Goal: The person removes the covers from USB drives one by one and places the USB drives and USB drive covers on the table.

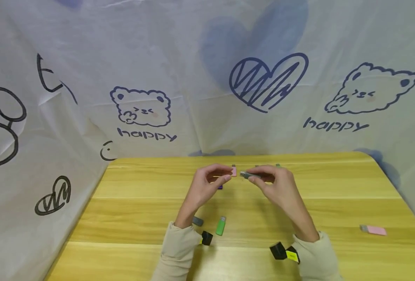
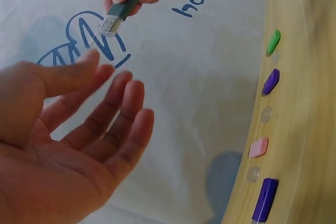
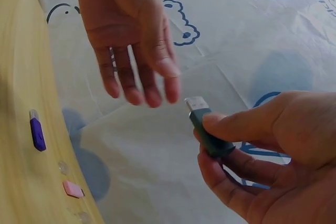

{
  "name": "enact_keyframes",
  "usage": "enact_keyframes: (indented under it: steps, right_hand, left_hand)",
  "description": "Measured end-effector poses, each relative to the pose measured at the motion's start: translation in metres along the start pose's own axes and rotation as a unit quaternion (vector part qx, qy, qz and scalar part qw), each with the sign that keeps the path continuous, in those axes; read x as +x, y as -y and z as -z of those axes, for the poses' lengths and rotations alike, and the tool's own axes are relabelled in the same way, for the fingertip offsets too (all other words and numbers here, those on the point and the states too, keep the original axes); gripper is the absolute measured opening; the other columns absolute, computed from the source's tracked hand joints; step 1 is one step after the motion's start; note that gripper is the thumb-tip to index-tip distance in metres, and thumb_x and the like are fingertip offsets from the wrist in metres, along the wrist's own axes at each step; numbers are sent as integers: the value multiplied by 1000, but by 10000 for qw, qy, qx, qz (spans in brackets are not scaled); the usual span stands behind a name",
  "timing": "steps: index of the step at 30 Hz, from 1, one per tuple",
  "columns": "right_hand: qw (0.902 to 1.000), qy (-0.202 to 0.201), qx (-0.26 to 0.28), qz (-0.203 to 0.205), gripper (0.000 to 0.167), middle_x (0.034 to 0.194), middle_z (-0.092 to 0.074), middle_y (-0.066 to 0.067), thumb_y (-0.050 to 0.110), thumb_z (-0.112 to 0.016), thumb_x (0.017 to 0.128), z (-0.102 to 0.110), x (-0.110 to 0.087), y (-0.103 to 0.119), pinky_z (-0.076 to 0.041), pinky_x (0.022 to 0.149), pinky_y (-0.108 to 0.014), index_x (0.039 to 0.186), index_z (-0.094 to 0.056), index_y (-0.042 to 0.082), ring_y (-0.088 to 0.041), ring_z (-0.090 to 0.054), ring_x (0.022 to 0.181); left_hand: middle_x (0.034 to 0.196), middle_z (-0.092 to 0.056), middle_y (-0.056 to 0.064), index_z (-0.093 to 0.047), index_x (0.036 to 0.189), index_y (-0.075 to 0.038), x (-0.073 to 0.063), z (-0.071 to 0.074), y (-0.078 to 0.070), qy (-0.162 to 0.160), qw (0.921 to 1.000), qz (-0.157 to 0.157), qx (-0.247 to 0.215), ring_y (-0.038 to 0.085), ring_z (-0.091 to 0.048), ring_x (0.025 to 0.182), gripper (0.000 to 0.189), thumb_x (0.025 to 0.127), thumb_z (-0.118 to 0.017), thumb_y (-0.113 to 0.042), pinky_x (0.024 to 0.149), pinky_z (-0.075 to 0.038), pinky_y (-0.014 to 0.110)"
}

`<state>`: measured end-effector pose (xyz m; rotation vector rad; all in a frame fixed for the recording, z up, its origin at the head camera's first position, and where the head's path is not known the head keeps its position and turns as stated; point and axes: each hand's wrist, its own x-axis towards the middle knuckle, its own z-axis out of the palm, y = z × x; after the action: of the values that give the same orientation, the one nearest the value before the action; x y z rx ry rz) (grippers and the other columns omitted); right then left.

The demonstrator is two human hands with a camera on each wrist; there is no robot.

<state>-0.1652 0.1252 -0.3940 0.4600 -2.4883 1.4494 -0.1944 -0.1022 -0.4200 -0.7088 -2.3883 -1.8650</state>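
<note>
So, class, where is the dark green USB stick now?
In the head view, the right hand pinches the dark green USB stick, its metal plug facing the left hand.

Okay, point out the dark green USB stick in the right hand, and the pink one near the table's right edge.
Dark green USB stick [image 3: 214,143]: right wrist view, on its dark body.
Pink USB stick [image 1: 375,230]: head view, on its pink body.

1. Left hand: fingers relaxed and gently curved, thumb tip near the forefinger.
2. Right hand: thumb and curled fingers pinching.
3. Left forearm and right forearm slant inward; the hands face each other, near but apart.
</note>
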Motion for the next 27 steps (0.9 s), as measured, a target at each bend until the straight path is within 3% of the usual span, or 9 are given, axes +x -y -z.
enact_keyframes:
  steps: [7,11,20,27]
  right_hand:
    - [9995,-38,320,-76,14,100,-76,-12,5,-80,89,-6,1,1,-61,73,-29,103,-80,3,-24,-76,86]
    - [9990,-21,399,-177,14,98,-76,-11,7,-80,90,-8,0,0,-61,73,-28,103,-80,4,-23,-76,85]
    - [9990,-118,399,-166,13,97,-77,-11,7,-80,89,-12,-2,1,-62,74,-32,102,-81,4,-24,-76,86]
    - [9990,42,450,-70,13,98,-77,-11,5,-79,90,-9,-1,1,-62,75,-32,102,-80,3,-25,-76,88]
  left_hand:
    - [117,-73,15,-72,120,1,0,-6,-5,58,9990,-80,-444,23,-71,105,23,98,-69,-5,88,-59,35]
    - [118,-70,23,-71,119,6,0,-11,-6,63,9977,-84,-663,24,-72,103,23,98,-69,-2,92,-58,35]
    - [116,-72,19,-74,110,5,-1,-16,-6,-177,9975,-138,-663,25,-73,99,16,96,-71,0,86,-60,34]
    - [111,-74,19,-76,106,4,-1,-14,-8,-133,9977,-44,-658,22,-73,95,13,94,-73,-1,83,-61,35]
